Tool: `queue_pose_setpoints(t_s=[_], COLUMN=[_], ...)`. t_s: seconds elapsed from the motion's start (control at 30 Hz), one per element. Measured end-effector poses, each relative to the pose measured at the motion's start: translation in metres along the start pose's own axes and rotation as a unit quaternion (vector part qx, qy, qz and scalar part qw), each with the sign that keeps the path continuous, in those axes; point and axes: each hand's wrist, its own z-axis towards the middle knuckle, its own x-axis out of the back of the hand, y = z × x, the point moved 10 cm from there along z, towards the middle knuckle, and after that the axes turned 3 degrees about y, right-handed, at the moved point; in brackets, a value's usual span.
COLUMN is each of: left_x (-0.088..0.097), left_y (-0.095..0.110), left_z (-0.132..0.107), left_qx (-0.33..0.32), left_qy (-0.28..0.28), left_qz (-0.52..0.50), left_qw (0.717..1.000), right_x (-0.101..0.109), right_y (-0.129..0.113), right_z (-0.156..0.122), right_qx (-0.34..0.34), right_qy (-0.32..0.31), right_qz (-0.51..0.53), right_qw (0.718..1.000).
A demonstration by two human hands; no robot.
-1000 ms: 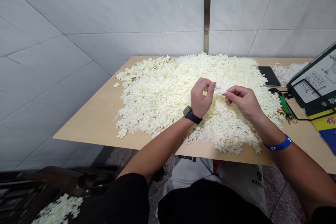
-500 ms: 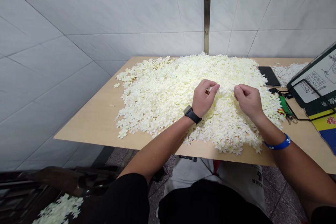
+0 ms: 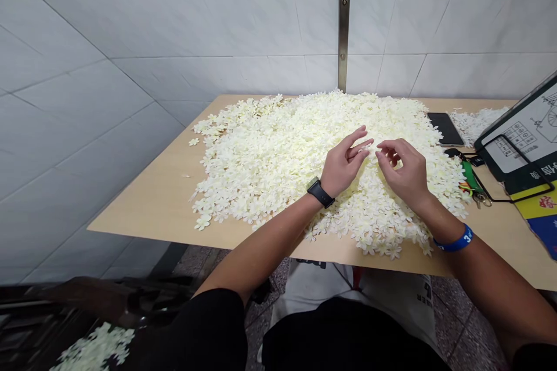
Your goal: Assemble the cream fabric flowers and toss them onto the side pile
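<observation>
Loose cream flowers point(image 3: 96, 345) lie on something dark at lower left, below the worktop point(image 3: 143, 203); white wall tiles point(image 3: 130, 29) rise behind it; one flower point(image 3: 194, 141) sits apart from the big pile of small cream flowers point(image 3: 256, 168), which covers the middle of the worktop; the left hand point(image 3: 343, 165), with a black watch point(image 3: 320, 193) on its wrist, hovers open over the pile, fingers spread; a metal bracket point(image 3: 343, 40) runs up the wall behind; the right hand point(image 3: 402, 174) curls loosely just beside it, and I cannot tell whether it pinches a flower; its wristband point(image 3: 455, 242) is blue and shows a "3"; below, a white sack point(image 3: 391, 295) shows the letters "ER"; further right lie a phone point(image 3: 444, 128), a smaller flower heap point(image 3: 478, 124), keys on a green strap point(image 3: 470, 179), a tablet point(image 3: 522, 133) showing a grid diagram, and a yellow-and-blue booklet point(image 3: 542, 214).
</observation>
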Motion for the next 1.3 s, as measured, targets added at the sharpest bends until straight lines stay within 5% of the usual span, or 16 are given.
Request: queue_pose_setpoints(t_s=[0.37, 0.63, 0.9, 1.07, 1.3], left_x=[0.009, 0.008, -0.001, 0.0, 0.004], left_y=[0.023, 0.0, -0.005, -0.008, 0.005], left_z=[0.0, 0.002, 0.005, 0.005, 0.003], left_qx=[-0.068, 0.085, 0.107, 0.102, 0.036], left_qy=[0.045, 0.049, -0.006, -0.001, 0.017], left_qz=[0.055, -0.017, -0.065, -0.049, 0.03], left_qw=[0.995, 0.995, 0.992, 0.994, 0.999], right_x=[-0.002, -0.009, -0.021, -0.011, 0.002], right_y=[-0.006, 0.004, 0.031, 0.033, 0.014], right_z=[0.0, 0.0, -0.004, 0.0, 0.0], right_qx=[0.021, -0.052, -0.175, -0.166, -0.057], right_qy=[-0.012, -0.037, -0.073, -0.015, 0.009], right_qz=[0.059, 0.151, 0.277, 0.263, 0.123], right_qw=[0.998, 0.986, 0.942, 0.95, 0.991])
